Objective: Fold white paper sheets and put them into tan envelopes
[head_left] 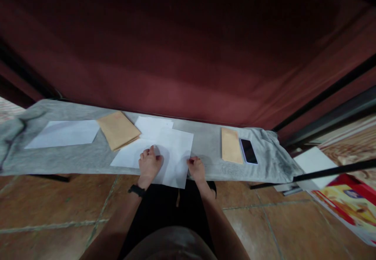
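A white sheet of paper (178,150) with a crease down it lies in front of me, its near edge hanging past the front of the cloth-covered bench. My left hand (149,164) rests on the sheet's left part, fingers loosely bent and thumb apart, gripping nothing visible. At the sheet's right edge my right hand (196,168) is closed, pinching the paper between thumb and fingers. More white paper (152,123) lies partly underneath and behind it. Left of these, a small stack of brown envelopes (119,130) overlaps the white paper's edge.
Grey cloth (205,150) covers the narrow bench. Another white sheet (66,132) lies at far left. To the right are a single brown envelope (231,145) and a phone (248,151). A dark red panel (176,76) rises behind; a red-and-yellow box (349,203) stands lower right.
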{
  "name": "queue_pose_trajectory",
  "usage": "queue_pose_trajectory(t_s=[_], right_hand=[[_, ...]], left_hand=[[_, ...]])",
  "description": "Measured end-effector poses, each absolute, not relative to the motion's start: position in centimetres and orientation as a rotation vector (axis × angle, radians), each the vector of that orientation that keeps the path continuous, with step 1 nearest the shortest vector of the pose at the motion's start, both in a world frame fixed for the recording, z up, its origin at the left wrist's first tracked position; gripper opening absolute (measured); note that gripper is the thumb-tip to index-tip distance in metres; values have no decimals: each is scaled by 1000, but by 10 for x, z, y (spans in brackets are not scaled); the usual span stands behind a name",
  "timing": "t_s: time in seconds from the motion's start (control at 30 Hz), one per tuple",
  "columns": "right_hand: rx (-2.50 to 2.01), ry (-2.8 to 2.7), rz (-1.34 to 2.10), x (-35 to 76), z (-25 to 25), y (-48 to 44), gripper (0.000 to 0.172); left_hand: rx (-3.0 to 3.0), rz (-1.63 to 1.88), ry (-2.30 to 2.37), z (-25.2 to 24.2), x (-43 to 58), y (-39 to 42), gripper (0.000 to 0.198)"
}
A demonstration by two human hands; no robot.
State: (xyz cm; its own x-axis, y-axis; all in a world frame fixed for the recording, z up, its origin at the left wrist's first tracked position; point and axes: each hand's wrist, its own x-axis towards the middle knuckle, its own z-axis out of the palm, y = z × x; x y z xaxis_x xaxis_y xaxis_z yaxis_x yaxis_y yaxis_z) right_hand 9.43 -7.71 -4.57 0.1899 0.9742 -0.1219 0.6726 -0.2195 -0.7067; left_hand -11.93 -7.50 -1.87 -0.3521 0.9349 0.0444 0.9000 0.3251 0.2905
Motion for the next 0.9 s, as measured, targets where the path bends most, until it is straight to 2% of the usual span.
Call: queue_pose_trajectory(t_s=[0.17,0.4,0.73,0.9], right_hand=[[-1868,-1509,825,88,-54,-71,12],[-1764,-1407,855,85,-67,-66,35],[-1767,-1318,739,173,-63,-57,23],[-1780,-1310,718,179,-67,-57,29]], left_hand=[[1745,404,2409,-19,-125,-72,64],[1795,445,2429,-22,-125,-72,59],[1908,332,2484,-27,-157,-68,52],[1971,301,2402,-26,-143,-64,54]])
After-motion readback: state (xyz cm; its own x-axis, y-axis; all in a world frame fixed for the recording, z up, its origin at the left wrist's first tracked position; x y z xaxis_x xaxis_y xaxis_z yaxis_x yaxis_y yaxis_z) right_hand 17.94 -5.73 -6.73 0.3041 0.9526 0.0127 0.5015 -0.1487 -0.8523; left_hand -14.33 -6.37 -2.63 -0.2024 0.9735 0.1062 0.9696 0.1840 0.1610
